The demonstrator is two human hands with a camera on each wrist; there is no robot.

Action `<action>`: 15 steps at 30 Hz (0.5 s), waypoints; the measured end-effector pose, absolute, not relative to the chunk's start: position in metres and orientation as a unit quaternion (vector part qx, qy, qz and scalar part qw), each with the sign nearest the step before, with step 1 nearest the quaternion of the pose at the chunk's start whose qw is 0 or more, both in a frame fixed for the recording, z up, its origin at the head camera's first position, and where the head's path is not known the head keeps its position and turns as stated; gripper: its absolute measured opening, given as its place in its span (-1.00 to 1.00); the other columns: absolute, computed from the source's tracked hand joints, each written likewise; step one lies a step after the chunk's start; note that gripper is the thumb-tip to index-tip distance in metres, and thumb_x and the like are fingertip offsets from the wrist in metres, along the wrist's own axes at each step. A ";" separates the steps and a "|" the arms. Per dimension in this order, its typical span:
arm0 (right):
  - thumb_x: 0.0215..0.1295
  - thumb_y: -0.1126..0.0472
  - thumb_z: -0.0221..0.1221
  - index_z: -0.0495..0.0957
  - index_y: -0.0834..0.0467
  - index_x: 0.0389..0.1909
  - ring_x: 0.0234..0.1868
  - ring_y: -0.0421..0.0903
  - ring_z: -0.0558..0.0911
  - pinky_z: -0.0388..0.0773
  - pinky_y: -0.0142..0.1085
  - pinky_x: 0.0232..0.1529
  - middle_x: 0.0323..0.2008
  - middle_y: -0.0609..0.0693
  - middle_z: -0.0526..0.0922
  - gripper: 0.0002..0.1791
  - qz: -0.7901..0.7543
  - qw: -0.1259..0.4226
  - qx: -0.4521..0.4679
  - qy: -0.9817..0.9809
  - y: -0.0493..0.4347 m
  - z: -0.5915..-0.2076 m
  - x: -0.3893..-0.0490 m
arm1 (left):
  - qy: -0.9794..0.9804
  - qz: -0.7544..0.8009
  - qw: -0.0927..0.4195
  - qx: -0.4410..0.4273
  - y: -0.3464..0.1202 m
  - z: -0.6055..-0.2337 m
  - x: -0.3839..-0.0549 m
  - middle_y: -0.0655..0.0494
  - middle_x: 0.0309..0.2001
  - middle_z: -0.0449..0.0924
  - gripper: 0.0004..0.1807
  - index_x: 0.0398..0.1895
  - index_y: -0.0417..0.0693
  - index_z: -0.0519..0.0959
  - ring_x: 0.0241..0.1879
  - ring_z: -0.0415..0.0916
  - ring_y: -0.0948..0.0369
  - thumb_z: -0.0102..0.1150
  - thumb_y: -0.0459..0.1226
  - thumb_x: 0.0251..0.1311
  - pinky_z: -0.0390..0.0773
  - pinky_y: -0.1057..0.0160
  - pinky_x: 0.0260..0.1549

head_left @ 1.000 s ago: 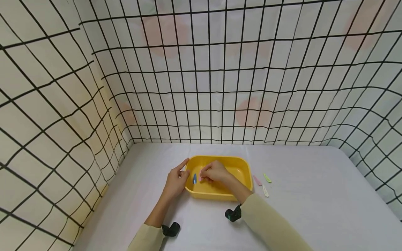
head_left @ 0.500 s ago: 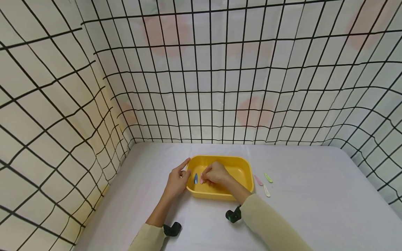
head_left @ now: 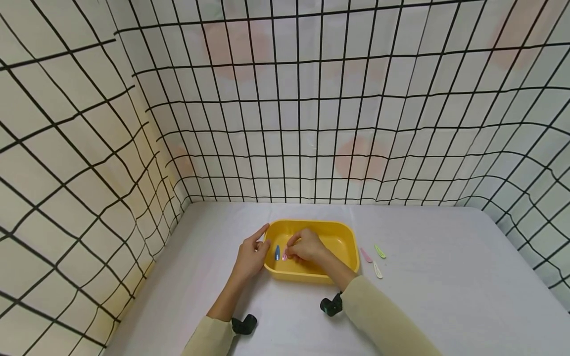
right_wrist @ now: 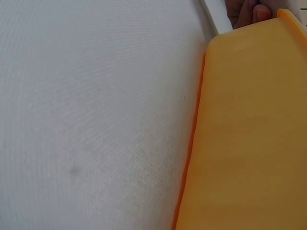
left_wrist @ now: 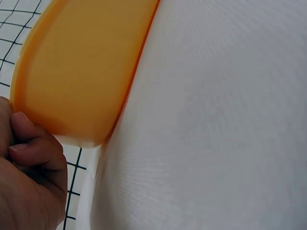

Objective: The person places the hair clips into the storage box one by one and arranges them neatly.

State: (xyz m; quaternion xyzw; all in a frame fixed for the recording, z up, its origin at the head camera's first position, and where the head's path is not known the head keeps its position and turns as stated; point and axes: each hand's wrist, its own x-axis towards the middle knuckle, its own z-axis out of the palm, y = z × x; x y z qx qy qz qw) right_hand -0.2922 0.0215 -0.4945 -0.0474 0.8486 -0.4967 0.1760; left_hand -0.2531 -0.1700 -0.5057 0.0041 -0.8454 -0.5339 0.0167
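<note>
A yellow tray (head_left: 307,278) stands on the white-covered table. My left hand (head_left: 251,254) holds its left end, thumb at the rim and index finger stretched toward the back corner; curled fingers (left_wrist: 41,148) show beside the tray wall in the left wrist view. Inside, a blue snap hair clip (head_left: 277,253) lies near the left end. Just right of it is a pink hair clip (head_left: 284,254), pinched at its right side by my right hand (head_left: 307,245), which reaches over the front rim. The right wrist view shows mostly the tray's outer wall (right_wrist: 249,129), without the right fingers.
Right of the tray lie another pink hair clip (head_left: 366,255), a green hair clip (head_left: 380,251) and a white hair clip (head_left: 377,270). White cloth with a black grid (head_left: 307,148) rises behind the table (head_left: 445,277) and at both sides.
The right fingers have shifted slightly rightward on the pink clip, so more of it shows beside the blue one. The left hand stays at the tray's end.
</note>
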 end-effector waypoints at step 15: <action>0.31 0.17 0.36 0.68 0.20 -0.12 -0.53 -0.10 0.56 0.57 -0.38 -0.45 -0.44 0.05 0.71 -0.78 -0.513 0.181 -0.062 0.837 0.041 -0.487 -0.289 | -0.846 -0.533 0.026 0.016 -0.169 -0.505 -0.253 0.16 -0.65 0.30 -0.42 0.50 0.26 0.41 -0.70 0.23 0.24 0.15 -0.22 0.44 0.33 0.40 -0.68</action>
